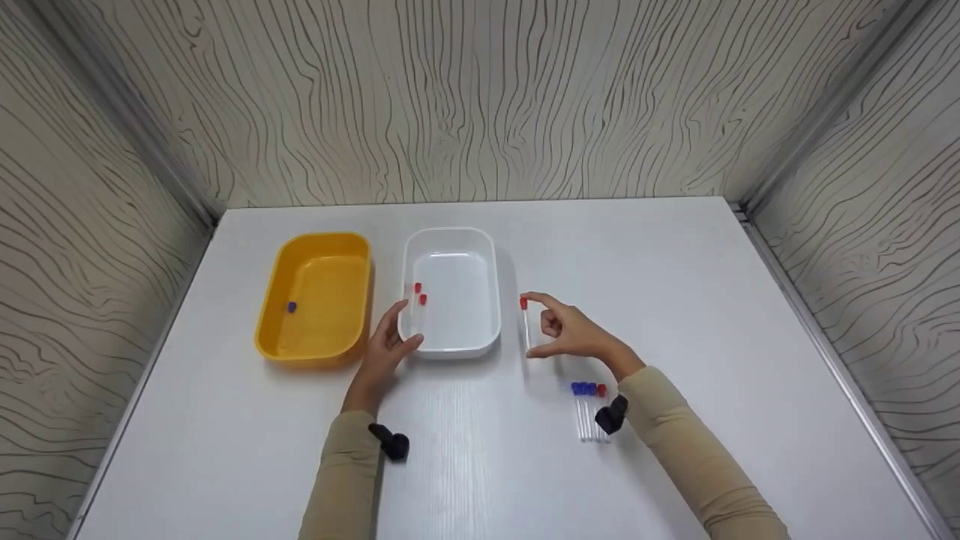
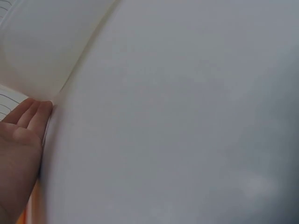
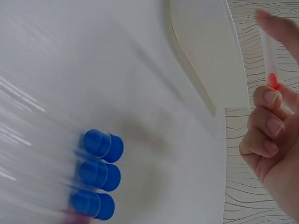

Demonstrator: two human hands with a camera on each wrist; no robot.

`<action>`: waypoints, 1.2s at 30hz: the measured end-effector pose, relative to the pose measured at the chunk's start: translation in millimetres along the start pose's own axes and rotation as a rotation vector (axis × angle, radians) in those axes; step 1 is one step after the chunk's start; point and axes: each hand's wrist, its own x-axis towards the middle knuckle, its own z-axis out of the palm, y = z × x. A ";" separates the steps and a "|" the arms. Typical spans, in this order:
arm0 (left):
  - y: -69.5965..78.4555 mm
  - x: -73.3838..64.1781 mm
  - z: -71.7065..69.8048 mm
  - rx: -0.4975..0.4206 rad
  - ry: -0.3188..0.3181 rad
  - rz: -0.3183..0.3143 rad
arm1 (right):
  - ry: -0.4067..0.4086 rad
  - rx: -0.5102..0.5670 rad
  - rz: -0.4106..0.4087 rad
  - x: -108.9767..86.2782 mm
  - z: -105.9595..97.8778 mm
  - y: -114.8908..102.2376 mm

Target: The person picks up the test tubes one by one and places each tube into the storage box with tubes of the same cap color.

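1. Right hand [image 1: 574, 335] pinches a red-capped test tube [image 1: 526, 328] by both ends, likely against rolling, just off the white tray's [image 1: 461, 304] right edge.
2. Left hand [image 1: 381, 360], thumb spread from fingers, touches that tray's near-left corner, seemingly steadying it.
3. Two red-capped tubes [image 1: 423, 300] lie inside, a blue-capped tube [image 1: 292, 307] in the yellow tray [image 1: 328, 292], seemingly colour-sorted.
4. Four tubes [image 1: 589, 412] lie rowed toward the worktop's [image 1: 495, 487] near edge.

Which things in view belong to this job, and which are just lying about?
Likely the job's:
red-capped tube in the right hand
white tray with two red-capped tubes, left hand at its edge
yellow tray with one blue-capped tube
row of four capped tubes

Just lying about:
no loose strays seen; only patterned walls and white table
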 end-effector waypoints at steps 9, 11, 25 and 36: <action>1.8 -0.2 1.7 0.054 0.025 -0.060 | -0.011 0.004 -0.003 14.2 3.1 -5.9; 1.7 -0.2 1.7 0.059 0.022 -0.054 | -0.008 0.011 0.001 16.6 3.1 -5.9; -0.3 -1.3 0.7 0.024 0.010 -0.044 | -0.028 0.102 0.044 38.4 13.6 -6.6; 4.3 -3.4 0.5 0.036 0.013 -0.102 | -0.032 0.127 0.071 36.0 10.6 -36.1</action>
